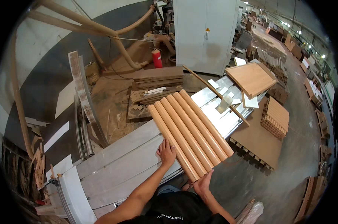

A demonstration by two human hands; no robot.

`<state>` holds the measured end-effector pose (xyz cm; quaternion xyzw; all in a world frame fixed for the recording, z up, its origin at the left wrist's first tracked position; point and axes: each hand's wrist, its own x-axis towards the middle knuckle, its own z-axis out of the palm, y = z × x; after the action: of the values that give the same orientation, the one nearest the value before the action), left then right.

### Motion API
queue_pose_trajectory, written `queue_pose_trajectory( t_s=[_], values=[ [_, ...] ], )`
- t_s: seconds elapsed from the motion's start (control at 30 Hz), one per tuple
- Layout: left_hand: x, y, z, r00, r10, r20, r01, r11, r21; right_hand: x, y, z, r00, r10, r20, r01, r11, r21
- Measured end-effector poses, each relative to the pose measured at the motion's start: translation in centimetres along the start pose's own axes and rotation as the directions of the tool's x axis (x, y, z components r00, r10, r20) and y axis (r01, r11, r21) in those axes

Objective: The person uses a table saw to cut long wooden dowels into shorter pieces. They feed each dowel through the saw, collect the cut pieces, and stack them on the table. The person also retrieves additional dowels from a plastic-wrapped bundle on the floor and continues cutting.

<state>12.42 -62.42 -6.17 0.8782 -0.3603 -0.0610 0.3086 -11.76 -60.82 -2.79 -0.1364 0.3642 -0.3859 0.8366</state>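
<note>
A: Ribbed wooden panel (189,132), where?
B: Slantwise over the grey worktop (116,158), near end jutting past its edge.
A: Grips?
B: Right grip (203,184) holding near end; left grip (167,154) at left edge, can't tell if closed.

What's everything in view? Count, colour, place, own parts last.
fluted wooden panel: 1, light brown, centre, at both hands
long metal table: 1, grey, under the panel
thin wooden strip: 1, brown, across table's far end
flat rectangular wooden panel: 1, light brown, table's far end
stacked fluted wooden pieces: 1 stack, light brown, floor, right
stacked flat boards: 1 stack, dark brown, beyond table
cylindrical fire extinguisher: 1, red, left of cabinet
tall metal cabinet: 1, light grey, back
other boards, scraps: many, mixed colours, around; too small to count
left hand: 1, bare, panel's left edge
right hand: 1, bare, panel's near end
</note>
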Motion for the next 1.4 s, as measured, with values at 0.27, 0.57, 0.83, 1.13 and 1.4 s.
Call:
queue_pose_trajectory(
  t_s=[0.27, 0.57, 0.83, 1.13, 1.4],
  values=[
    [0.0, -0.2, -0.1, 0.993, 0.107, 0.044, -0.109, 0.993, 0.054, 1.9, -1.7, 0.4, 0.998, -0.022, -0.066, 0.027, 0.997, 0.066],
    [2.8, 0.7, -0.3, 0.974, 0.133, 0.184, -0.145, 0.988, 0.049, 2.8, -3.6, 2.7, 0.990, -0.072, -0.120, 0.081, 0.994, 0.075],
    [4.4, -0.3, -0.1, 0.921, 0.242, 0.304, -0.284, 0.953, 0.103, 4.7, -2.2, 0.4, 0.957, -0.191, -0.219, 0.217, 0.971, 0.099],
    [4.9, -0.4, 0.3, 0.904, 0.209, 0.374, -0.328, 0.899, 0.290, 7.4, -1.7, -0.1, 0.904, -0.347, -0.248, 0.347, 0.937, -0.049],
    [7.7, -2.9, 0.6, 0.934, 0.307, 0.180, -0.277, 0.945, -0.174, -2.3, -5.5, -10.9, 0.865, -0.381, -0.326, 0.197, 0.856, -0.477]
  ],
)
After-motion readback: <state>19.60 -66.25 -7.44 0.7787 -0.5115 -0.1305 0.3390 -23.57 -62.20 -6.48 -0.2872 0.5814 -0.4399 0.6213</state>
